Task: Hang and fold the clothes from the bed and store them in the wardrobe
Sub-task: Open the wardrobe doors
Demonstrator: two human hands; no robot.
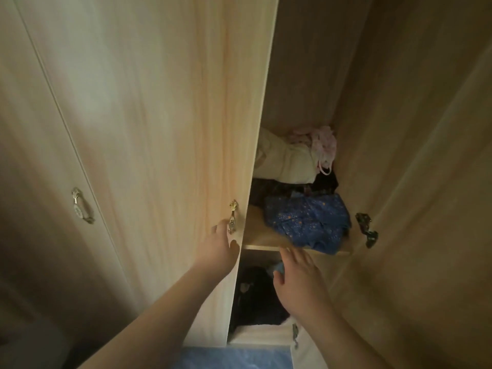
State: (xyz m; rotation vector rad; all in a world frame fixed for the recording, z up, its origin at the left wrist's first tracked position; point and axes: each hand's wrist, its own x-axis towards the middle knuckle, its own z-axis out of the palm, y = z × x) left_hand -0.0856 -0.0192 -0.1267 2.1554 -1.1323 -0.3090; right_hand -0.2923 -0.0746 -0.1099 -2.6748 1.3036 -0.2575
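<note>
Your left hand is up against the wardrobe door, fingers loose beside the gold handle and not wrapped round it. Your right hand is spread open, holding nothing, just below the shelf edge. The blue starry garment sits folded on that shelf, with cream clothes behind it.
</note>
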